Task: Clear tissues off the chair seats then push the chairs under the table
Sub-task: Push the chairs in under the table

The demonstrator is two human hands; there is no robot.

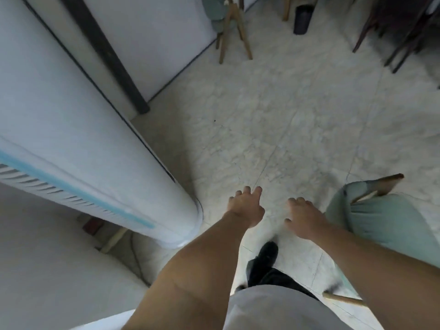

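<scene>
Both my arms stretch forward over the pale marble floor. My left hand (pixel 246 206) hangs with its fingers loosely spread and holds nothing. My right hand (pixel 303 219) is also spread and bare, just left of a light green padded chair (pixel 385 220) with wooden legs at the lower right. A second green chair (pixel 220 17) with wooden legs stands far off at the top centre. No tissue shows on any seat, and no table top is in view.
A tall white floor-standing air conditioner (pixel 78 129) fills the left side. A dark waste bin (pixel 302 19) stands at the top, with dark chair legs (pixel 392 39) to its right. My black shoe (pixel 266 258) steps on the open floor (pixel 285 120).
</scene>
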